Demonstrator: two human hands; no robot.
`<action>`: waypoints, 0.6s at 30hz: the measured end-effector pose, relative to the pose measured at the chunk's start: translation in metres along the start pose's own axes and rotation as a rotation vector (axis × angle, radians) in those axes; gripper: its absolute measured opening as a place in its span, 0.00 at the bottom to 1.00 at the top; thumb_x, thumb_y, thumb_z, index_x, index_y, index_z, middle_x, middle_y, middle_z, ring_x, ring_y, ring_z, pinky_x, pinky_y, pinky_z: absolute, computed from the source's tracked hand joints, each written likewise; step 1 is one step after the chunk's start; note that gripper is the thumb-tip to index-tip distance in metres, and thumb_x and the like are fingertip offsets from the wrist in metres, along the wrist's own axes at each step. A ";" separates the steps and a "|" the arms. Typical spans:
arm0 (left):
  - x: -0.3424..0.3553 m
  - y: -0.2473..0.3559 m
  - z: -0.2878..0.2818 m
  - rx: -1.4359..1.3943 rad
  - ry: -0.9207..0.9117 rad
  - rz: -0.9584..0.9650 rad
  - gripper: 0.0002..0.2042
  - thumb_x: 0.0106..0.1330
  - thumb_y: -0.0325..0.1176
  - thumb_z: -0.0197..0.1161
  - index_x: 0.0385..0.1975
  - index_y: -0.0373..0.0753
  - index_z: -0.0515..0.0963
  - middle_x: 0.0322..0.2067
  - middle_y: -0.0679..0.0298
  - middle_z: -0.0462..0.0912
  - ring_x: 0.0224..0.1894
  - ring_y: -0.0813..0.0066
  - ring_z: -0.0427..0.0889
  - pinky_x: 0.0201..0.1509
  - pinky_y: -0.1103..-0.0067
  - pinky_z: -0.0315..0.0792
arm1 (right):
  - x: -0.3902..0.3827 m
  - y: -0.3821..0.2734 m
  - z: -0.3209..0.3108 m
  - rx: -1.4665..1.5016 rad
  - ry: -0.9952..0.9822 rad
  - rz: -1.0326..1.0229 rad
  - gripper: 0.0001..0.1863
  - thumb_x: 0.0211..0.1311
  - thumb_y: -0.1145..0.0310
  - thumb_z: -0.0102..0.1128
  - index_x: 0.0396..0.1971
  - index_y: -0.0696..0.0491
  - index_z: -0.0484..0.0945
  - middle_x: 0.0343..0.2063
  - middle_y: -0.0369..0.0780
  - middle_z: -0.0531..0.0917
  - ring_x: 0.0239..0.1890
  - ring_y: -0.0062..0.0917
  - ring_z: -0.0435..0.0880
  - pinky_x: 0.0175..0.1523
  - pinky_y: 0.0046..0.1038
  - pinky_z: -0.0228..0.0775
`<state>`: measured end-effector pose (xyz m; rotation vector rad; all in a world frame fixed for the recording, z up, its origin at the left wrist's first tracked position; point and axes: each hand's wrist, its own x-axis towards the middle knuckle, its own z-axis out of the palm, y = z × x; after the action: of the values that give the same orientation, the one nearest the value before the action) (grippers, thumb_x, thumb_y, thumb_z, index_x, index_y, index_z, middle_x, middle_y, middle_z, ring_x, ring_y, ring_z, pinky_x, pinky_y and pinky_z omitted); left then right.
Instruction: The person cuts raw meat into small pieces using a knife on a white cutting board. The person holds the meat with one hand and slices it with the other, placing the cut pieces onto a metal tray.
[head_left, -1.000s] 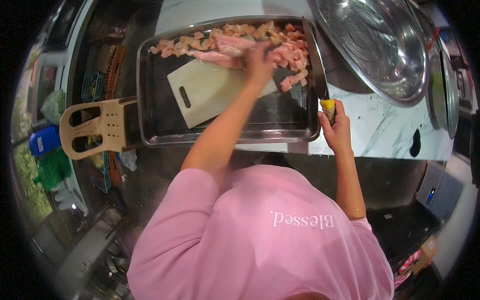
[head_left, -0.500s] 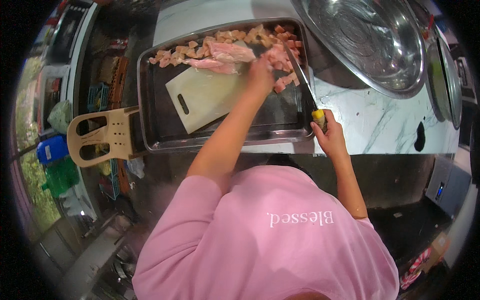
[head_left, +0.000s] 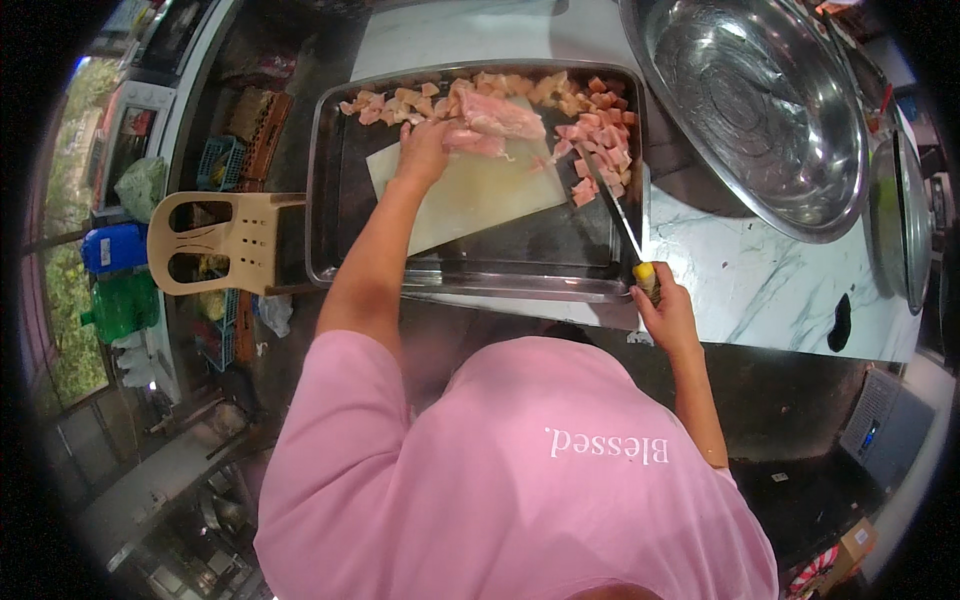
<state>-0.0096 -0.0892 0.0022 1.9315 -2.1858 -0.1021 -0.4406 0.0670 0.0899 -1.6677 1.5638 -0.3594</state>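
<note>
My left hand [head_left: 425,152] is at the left end of a pale pink raw chicken breast [head_left: 475,142], fingers curled against it. That piece and a larger chicken breast [head_left: 505,117] behind it lie on the far part of a white cutting board [head_left: 470,205]. My right hand [head_left: 670,315] grips the yellow-topped handle of a long knife [head_left: 622,215]. Its blade slants away to the left over the tray's right rim, the tip among diced pink meat [head_left: 603,140]. Board and meat rest in a large dark metal tray [head_left: 480,286].
More cut pieces [head_left: 390,105] line the tray's far side. A big shiny metal basin [head_left: 760,110] stands on the marble-patterned table [head_left: 770,290] at right, near a round lid [head_left: 905,220]. A beige plastic chair [head_left: 225,243] is at the tray's left.
My left hand has moved left from beside the diced meat to the chicken breast. The knife stays in my right hand over the tray's right side. The whole view has shifted slightly.
</note>
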 end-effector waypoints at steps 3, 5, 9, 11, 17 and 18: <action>-0.007 0.002 -0.020 -0.077 -0.057 0.008 0.14 0.59 0.30 0.62 0.45 0.39 0.77 0.44 0.54 0.80 0.49 0.58 0.79 0.52 0.60 0.68 | 0.003 -0.009 0.012 -0.020 0.001 -0.040 0.17 0.59 0.68 0.63 0.46 0.55 0.69 0.25 0.50 0.81 0.28 0.43 0.83 0.34 0.34 0.71; -0.010 0.010 -0.040 -0.265 -0.248 -0.152 0.13 0.60 0.30 0.60 0.45 0.37 0.77 0.40 0.53 0.81 0.46 0.56 0.80 0.49 0.62 0.71 | 0.007 -0.016 0.020 -0.020 0.004 -0.104 0.18 0.59 0.69 0.63 0.46 0.55 0.69 0.24 0.49 0.81 0.27 0.41 0.83 0.33 0.32 0.71; -0.035 0.016 -0.066 -0.754 -0.548 -0.464 0.13 0.62 0.30 0.56 0.45 0.33 0.77 0.33 0.50 0.82 0.41 0.50 0.81 0.43 0.65 0.73 | 0.019 -0.042 0.029 -0.073 -0.161 -0.058 0.21 0.59 0.64 0.61 0.50 0.51 0.66 0.29 0.53 0.82 0.35 0.52 0.81 0.37 0.47 0.71; -0.054 0.015 -0.062 -0.604 -0.467 -0.426 0.14 0.62 0.31 0.57 0.46 0.33 0.77 0.35 0.49 0.82 0.41 0.49 0.80 0.45 0.64 0.73 | 0.025 -0.060 0.038 -0.126 -0.200 -0.082 0.22 0.59 0.64 0.61 0.50 0.52 0.65 0.30 0.53 0.82 0.36 0.52 0.81 0.39 0.47 0.72; -0.076 0.033 -0.040 -0.258 -0.102 -0.324 0.11 0.61 0.31 0.57 0.40 0.35 0.79 0.38 0.50 0.80 0.44 0.49 0.79 0.48 0.61 0.73 | 0.046 -0.095 0.082 -0.240 -0.232 -0.280 0.20 0.61 0.65 0.59 0.49 0.54 0.64 0.32 0.52 0.82 0.35 0.51 0.82 0.38 0.48 0.73; -0.074 0.038 -0.044 -0.248 -0.137 -0.327 0.10 0.61 0.31 0.57 0.38 0.35 0.80 0.38 0.50 0.79 0.44 0.49 0.78 0.48 0.60 0.73 | 0.049 -0.100 0.087 -0.265 -0.246 -0.289 0.20 0.61 0.65 0.58 0.48 0.54 0.64 0.31 0.52 0.82 0.34 0.50 0.82 0.38 0.48 0.73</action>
<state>-0.0291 -0.0068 0.0434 2.1662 -1.8086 -0.5464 -0.3013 0.0433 0.0894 -2.0653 1.2310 -0.0887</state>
